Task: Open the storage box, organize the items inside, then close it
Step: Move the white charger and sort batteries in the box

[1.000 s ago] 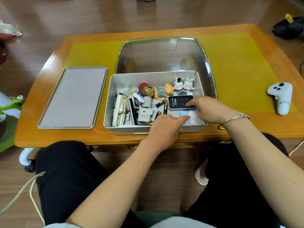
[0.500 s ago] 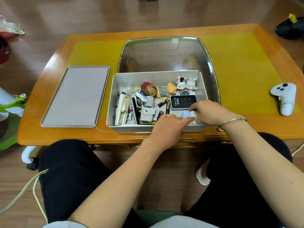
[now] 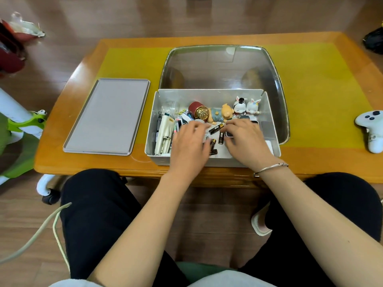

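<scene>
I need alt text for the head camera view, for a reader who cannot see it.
Both hands, left and right, reach into an open grey storage box cluttered with batteries and small figurines on a wooden table. Its flat lid lies to the left.

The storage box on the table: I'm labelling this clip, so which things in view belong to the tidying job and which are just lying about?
Part of the job:
storage box
grey lid
batteries
figurines
left hand
right hand

Just lying about:
white controller
clear tray behind the box
cable on the floor
</scene>
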Tool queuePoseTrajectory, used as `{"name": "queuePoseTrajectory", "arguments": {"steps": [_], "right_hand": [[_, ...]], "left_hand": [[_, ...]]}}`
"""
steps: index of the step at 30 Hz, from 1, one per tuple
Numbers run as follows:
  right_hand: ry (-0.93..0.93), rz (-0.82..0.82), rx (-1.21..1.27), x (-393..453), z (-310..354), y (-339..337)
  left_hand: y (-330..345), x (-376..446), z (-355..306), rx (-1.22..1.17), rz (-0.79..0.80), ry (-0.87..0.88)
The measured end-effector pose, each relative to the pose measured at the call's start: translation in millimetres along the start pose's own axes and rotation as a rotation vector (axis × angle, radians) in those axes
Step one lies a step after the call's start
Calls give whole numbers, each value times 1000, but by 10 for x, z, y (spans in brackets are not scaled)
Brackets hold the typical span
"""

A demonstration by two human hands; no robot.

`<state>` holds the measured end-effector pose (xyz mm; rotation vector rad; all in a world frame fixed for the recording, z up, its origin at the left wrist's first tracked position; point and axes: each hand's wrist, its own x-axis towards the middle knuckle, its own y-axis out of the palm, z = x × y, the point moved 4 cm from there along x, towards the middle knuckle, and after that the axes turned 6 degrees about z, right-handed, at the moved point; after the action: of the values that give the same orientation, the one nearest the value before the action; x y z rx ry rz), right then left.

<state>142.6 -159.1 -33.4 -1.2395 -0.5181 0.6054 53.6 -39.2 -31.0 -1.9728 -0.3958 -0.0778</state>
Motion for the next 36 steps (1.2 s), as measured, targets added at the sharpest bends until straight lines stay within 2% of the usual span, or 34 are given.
{"name": "queuePoseTrajectory", "arguments": {"steps": [2,5,10,13,16,21,26,29,31,36], "right_hand": [[-10,38,66,0,106,84],[26,109,194,30,184,208],[26,228,349,98,368,340],[34,222,421,114,369,344],[35,191,379,105,369,358],[47,169,346,101,365,360],[58,146,339,94,362,355],[61,137,319,83,366,360],[68,133,315,80,365,362],[84,129,324,80,348,386]], "left_hand": [[-90,21,162,35,-68,-154],[-142,107,353,83,-35,-298],[-111,221,491,88,69,-342],[-91,257,525,99,123,-345],[-116,266,554,63,118,-335],[-217,216,615,-58,7,-328],[-463,124,635,-176,-265,-255],[-535,119,680,-240,-326,-268],[-522,138,725,-231,-283,-302],[-345,183,769,-136,-38,-298]]}}
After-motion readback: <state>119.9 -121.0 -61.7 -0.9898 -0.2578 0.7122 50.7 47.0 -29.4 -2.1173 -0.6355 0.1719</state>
